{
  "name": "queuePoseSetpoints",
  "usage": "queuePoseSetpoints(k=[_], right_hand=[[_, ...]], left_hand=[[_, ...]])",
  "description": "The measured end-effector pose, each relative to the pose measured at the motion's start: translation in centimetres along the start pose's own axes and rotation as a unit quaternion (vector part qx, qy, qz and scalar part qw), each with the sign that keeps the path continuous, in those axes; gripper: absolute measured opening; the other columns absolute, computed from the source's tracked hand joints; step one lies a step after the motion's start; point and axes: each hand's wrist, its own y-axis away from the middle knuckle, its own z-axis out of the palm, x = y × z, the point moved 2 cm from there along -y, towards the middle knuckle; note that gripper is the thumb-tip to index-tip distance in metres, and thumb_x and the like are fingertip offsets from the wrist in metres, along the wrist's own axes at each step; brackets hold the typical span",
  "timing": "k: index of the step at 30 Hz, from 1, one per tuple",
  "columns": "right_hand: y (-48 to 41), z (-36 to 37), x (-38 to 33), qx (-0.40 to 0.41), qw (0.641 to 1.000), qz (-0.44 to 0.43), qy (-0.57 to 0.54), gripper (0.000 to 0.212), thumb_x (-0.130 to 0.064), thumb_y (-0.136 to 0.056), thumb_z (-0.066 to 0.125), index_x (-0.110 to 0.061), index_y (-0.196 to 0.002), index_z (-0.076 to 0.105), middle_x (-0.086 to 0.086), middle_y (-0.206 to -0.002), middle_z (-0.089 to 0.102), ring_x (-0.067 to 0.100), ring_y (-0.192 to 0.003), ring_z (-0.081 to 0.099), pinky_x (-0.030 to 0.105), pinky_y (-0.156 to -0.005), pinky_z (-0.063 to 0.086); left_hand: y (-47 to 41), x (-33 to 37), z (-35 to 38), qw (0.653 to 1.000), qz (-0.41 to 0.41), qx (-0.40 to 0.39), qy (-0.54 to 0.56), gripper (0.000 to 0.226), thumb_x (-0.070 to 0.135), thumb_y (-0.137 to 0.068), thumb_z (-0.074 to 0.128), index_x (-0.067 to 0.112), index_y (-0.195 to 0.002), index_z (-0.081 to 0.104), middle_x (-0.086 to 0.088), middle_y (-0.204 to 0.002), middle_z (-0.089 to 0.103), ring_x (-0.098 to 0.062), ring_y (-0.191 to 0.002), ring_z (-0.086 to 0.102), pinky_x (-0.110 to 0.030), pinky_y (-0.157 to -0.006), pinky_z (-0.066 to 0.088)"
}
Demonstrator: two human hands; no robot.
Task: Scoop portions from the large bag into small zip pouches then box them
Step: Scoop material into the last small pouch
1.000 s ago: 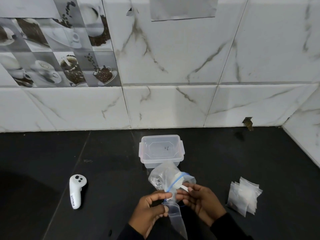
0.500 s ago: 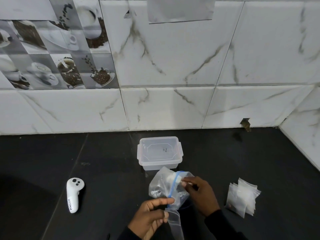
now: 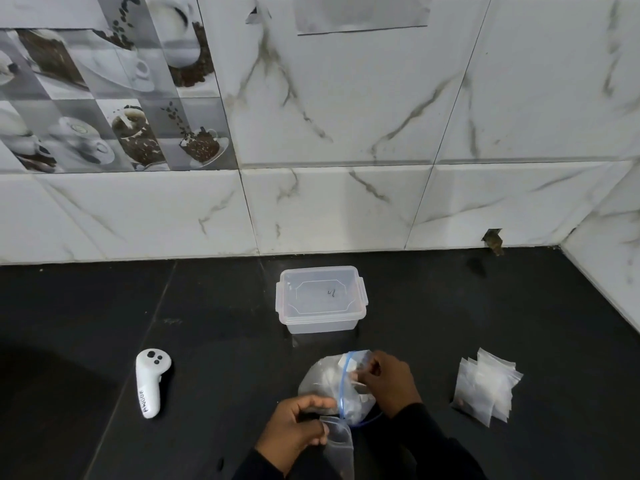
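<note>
The large clear bag [image 3: 320, 381] with a blue zip strip lies on the black counter near the front. My right hand [image 3: 388, 381] has its fingers at the bag's mouth, pinched on a small white scoop that is partly hidden. My left hand [image 3: 294, 433] holds a small clear zip pouch [image 3: 339, 445] that hangs down just below the bag's mouth. A clear plastic box [image 3: 320, 301] with its lid on stands behind the bag. A pile of small zip pouches [image 3: 485, 386] lies to the right.
A white handheld controller [image 3: 149, 381] lies on the counter at the left. A marble-tiled wall [image 3: 346, 202] rises behind the box, and a side wall closes the far right corner. The black counter [image 3: 207, 306] stretches left.
My right hand has moved from beside my left hand up into the mouth of the large bag. My left hand keeps the small pouch and has dropped slightly.
</note>
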Motion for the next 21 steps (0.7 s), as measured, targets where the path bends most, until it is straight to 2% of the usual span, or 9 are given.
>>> queuePoseSetpoints(k=[3,6,8,10,11,13,15,18,21], right_hand=[[2.1,-1.4,-0.9,0.045,0.996,-0.076,-0.023,0.020,-0.020,-0.082,0.076,-0.021,-0.073,0.058,-0.002,-0.067,0.063,0.002,-0.056,0.058,0.020,-0.058,0.050],[6.0,-3.0,-3.8,-0.059,0.976,-0.190,-0.090,0.011,-0.033,-0.085,0.075,-0.026,-0.084,0.067,0.000,-0.061,0.060,0.001,-0.053,0.053,0.013,-0.058,0.043],[8.0,-3.0,-5.0,-0.169,0.960,-0.222,0.029,0.033,-0.058,-0.082,0.069,-0.035,-0.105,0.067,-0.001,-0.066,0.058,0.001,-0.059,0.053,0.011,-0.062,0.042],[8.6,-2.8,-4.9,-0.158,0.923,-0.261,0.233,0.052,-0.076,-0.079,0.054,-0.044,-0.120,0.055,-0.012,-0.080,0.059,-0.002,-0.072,0.055,0.016,-0.069,0.045],[8.3,-2.8,-4.9,-0.125,0.911,-0.280,0.276,0.049,-0.076,-0.081,0.049,-0.044,-0.119,0.053,-0.014,-0.091,0.058,0.000,-0.079,0.057,0.021,-0.072,0.048],[7.7,-3.6,-5.0,-0.077,0.919,-0.305,0.238,0.035,-0.063,-0.088,0.046,-0.036,-0.106,0.058,-0.013,-0.101,0.054,0.007,-0.084,0.060,0.030,-0.074,0.051],[7.0,-5.4,-5.1,-0.057,0.932,-0.314,0.173,0.030,-0.052,-0.090,0.048,-0.028,-0.095,0.064,-0.014,-0.100,0.055,0.007,-0.083,0.061,0.031,-0.074,0.053],[6.4,-8.7,-6.0,-0.060,0.940,-0.325,0.086,0.024,-0.042,-0.091,0.060,-0.020,-0.090,0.070,-0.011,-0.094,0.062,0.007,-0.081,0.062,0.028,-0.073,0.053],[6.4,-11.3,-5.8,-0.066,0.947,-0.307,0.060,0.012,-0.032,-0.087,0.072,-0.024,-0.078,0.069,-0.007,-0.085,0.066,0.009,-0.076,0.064,0.025,-0.069,0.052]], left_hand=[[0.8,0.3,-0.9,0.997,0.035,0.055,-0.045,0.026,-0.007,-0.061,0.067,0.005,-0.083,0.073,-0.015,-0.079,0.069,-0.021,-0.053,0.060,-0.027,-0.051,0.049],[1.9,1.6,-0.9,0.989,0.097,0.089,-0.071,0.019,-0.005,-0.060,0.066,0.006,-0.076,0.063,-0.014,-0.075,0.062,-0.023,-0.056,0.059,-0.029,-0.053,0.048],[2.2,2.9,-0.3,0.982,0.139,0.091,-0.091,0.017,-0.008,-0.064,0.065,0.006,-0.072,0.059,-0.010,-0.074,0.064,-0.025,-0.063,0.061,-0.030,-0.056,0.049],[2.2,4.5,0.7,0.979,0.161,0.084,-0.097,0.022,-0.019,-0.071,0.061,0.002,-0.073,0.056,-0.007,-0.075,0.069,-0.025,-0.072,0.065,-0.027,-0.056,0.051],[2.2,5.3,1.3,0.978,0.171,0.078,-0.093,0.025,-0.024,-0.073,0.058,0.001,-0.073,0.054,-0.007,-0.074,0.069,-0.024,-0.076,0.068,-0.025,-0.056,0.051],[2.3,7.3,2.3,0.976,0.190,0.070,-0.081,0.025,-0.024,-0.077,0.059,0.001,-0.076,0.054,-0.006,-0.069,0.069,-0.020,-0.070,0.069,-0.022,-0.054,0.050],[2.6,9.3,3.1,0.974,0.211,0.048,-0.063,0.017,-0.006,-0.083,0.070,0.002,-0.093,0.058,-0.013,-0.078,0.073,-0.020,-0.062,0.066,-0.025,-0.056,0.051],[2.1,11.2,3.8,0.968,0.215,-0.035,-0.123,0.049,0.025,-0.076,0.082,0.017,-0.120,0.062,-0.011,-0.099,0.076,-0.026,-0.084,0.073,-0.031,-0.075,0.059],[1.5,11.9,5.8,0.945,0.251,-0.071,-0.195,0.016,0.014,-0.085,0.075,0.011,-0.100,0.075,-0.010,-0.089,0.077,-0.023,-0.082,0.074,-0.027,-0.074,0.057]])
